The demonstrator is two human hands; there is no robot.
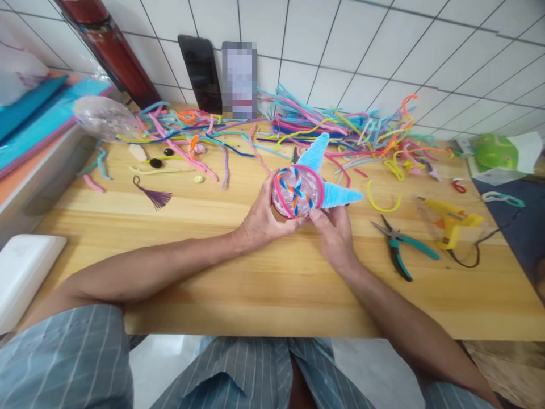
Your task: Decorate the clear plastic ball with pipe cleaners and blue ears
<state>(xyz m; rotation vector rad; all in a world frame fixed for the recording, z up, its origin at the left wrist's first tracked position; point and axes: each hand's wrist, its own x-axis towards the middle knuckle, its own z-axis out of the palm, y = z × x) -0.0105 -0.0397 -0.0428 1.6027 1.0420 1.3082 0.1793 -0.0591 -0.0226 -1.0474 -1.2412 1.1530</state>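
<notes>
Both hands hold a round craft piece [305,193] above the middle of the wooden table. It has a pink rim, a shiny clear front, and twisted blue and orange pipe cleaners crossing it. Two light blue pointed ears [315,152] stick out from its far and right sides. My left hand [266,213] is closed round the left edge, thumb along the near side. My right hand [336,233] grips the near right edge below the lower ear, its thumb on the rim; most of its other fingers are hidden behind the piece.
Heaped pipe cleaners [306,116] lie along the tiled wall. Two phones lean there, one dark [201,74]. Pliers [402,244] and a yellow glue gun [453,221] with a cord lie at right. A purple tassel [154,194] lies left; a white box-like object [29,278] stands near the left edge.
</notes>
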